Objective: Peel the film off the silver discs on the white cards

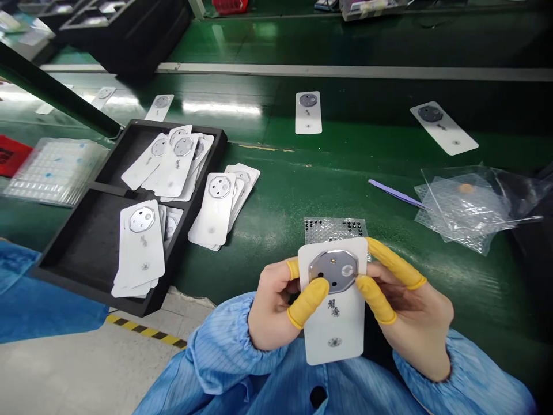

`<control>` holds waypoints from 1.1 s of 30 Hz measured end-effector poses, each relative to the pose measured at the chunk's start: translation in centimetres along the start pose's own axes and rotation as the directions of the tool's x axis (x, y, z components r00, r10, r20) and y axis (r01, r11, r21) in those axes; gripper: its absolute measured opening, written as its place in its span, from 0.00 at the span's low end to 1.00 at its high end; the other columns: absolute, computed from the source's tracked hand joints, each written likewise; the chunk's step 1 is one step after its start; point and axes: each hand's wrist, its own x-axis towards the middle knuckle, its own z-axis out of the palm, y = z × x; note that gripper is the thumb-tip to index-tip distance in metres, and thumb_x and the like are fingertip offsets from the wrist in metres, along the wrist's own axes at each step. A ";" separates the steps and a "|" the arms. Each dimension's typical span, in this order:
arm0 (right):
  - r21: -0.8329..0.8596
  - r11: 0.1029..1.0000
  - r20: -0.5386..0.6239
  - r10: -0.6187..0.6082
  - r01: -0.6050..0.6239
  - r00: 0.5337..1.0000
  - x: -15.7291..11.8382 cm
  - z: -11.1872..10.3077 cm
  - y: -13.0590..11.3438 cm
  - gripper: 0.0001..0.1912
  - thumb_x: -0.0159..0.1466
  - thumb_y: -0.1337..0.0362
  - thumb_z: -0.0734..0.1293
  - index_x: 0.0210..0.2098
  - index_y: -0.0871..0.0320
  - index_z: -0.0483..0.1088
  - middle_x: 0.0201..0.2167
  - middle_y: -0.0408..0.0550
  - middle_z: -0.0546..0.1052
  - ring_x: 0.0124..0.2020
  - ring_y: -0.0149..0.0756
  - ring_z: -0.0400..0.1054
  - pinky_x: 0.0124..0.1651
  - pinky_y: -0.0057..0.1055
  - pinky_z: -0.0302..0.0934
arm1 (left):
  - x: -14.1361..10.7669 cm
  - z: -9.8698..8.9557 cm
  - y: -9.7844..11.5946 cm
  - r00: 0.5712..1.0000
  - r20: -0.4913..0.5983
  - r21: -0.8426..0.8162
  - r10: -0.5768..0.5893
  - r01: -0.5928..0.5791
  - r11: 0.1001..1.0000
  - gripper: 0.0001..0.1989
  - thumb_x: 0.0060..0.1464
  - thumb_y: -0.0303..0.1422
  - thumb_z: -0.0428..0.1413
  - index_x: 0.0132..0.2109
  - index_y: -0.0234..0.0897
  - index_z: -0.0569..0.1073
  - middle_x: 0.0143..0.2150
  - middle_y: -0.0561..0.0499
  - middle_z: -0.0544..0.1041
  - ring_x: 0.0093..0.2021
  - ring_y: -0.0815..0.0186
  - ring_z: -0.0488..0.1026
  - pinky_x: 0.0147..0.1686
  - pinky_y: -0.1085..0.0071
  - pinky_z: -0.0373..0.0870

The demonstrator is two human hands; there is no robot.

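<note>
Close to my chest I hold up a white rounded panel [334, 328]. It carries a grey octagonal plate with small dark holes, black characters below that and a small round mark lower down. My left hand [280, 305] pinches its left edge, the thumb in a yellow finger cot pressing near the octagon. On the other side my right hand [406, 300] grips the right edge, its thumb and a finger also in yellow cots. Just behind the panel's top lies a clear sheet with small black dots [334, 225], partly hidden. Both hands are clear of the bench.
A black divided tray [69, 248] at left holds stacks of similar panels, with another stack [216, 207] beside it. Single panels [308, 115] lie along the green bench behind. Purple tweezers [395, 193] and clear plastic bags [466, 207] lie at right. A blue sleeve [43, 300] shows at far left.
</note>
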 end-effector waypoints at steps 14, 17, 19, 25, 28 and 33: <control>0.027 0.997 0.034 -0.071 0.070 0.997 -0.2 -0.1 -0.6 0.23 0.55 0.76 0.70 0.48 0.50 0.73 0.32 0.40 0.80 0.28 0.33 0.75 0.31 0.29 0.76 | 0.8 1.4 0.2 0.961 -0.159 0.026 0.224 -0.223 0.974 0.06 0.50 0.29 0.59 0.27 0.34 0.77 0.19 0.50 0.73 0.19 0.71 0.66 0.17 0.77 0.65; 0.046 0.998 0.056 -0.037 0.035 0.998 -0.4 -0.2 -0.4 0.21 0.55 0.75 0.70 0.47 0.51 0.74 0.31 0.40 0.80 0.27 0.33 0.75 0.30 0.29 0.76 | 0.7 1.5 0.0 0.962 -0.197 0.015 0.188 -0.188 0.982 0.08 0.49 0.33 0.61 0.26 0.34 0.77 0.20 0.49 0.74 0.19 0.70 0.67 0.17 0.77 0.65; 0.041 0.999 0.055 -0.010 0.008 0.998 -0.4 -0.1 -0.3 0.20 0.55 0.74 0.71 0.45 0.51 0.74 0.30 0.40 0.80 0.26 0.32 0.75 0.30 0.27 0.75 | 0.6 1.5 -0.3 0.969 -0.199 0.001 0.148 -0.151 0.989 0.09 0.48 0.35 0.62 0.27 0.33 0.78 0.21 0.49 0.74 0.19 0.70 0.67 0.17 0.77 0.65; 0.061 0.998 0.009 0.026 -0.026 1.000 0.0 0.0 0.0 0.19 0.55 0.72 0.71 0.46 0.51 0.74 0.29 0.39 0.80 0.25 0.30 0.74 0.28 0.24 0.74 | 0.7 0.5 -0.9 0.992 -0.093 0.008 0.084 -0.083 0.996 0.08 0.53 0.33 0.58 0.31 0.33 0.78 0.23 0.50 0.74 0.20 0.72 0.66 0.18 0.78 0.63; 0.048 0.999 -0.021 0.025 -0.024 0.999 0.1 0.0 0.0 0.18 0.55 0.73 0.71 0.44 0.51 0.75 0.29 0.40 0.80 0.24 0.30 0.73 0.27 0.25 0.74 | 0.7 0.3 -0.7 0.996 -0.038 0.049 0.081 -0.079 0.996 0.07 0.56 0.30 0.57 0.35 0.34 0.79 0.26 0.49 0.77 0.21 0.72 0.68 0.19 0.79 0.65; 0.042 0.999 0.023 0.017 -0.018 1.000 -0.2 0.1 0.0 0.19 0.56 0.73 0.71 0.45 0.50 0.74 0.29 0.39 0.80 0.25 0.29 0.73 0.28 0.25 0.74 | 0.6 0.6 -0.3 0.991 -0.130 -0.049 0.016 -0.022 0.999 0.07 0.55 0.29 0.58 0.39 0.35 0.80 0.32 0.47 0.81 0.28 0.66 0.77 0.27 0.76 0.74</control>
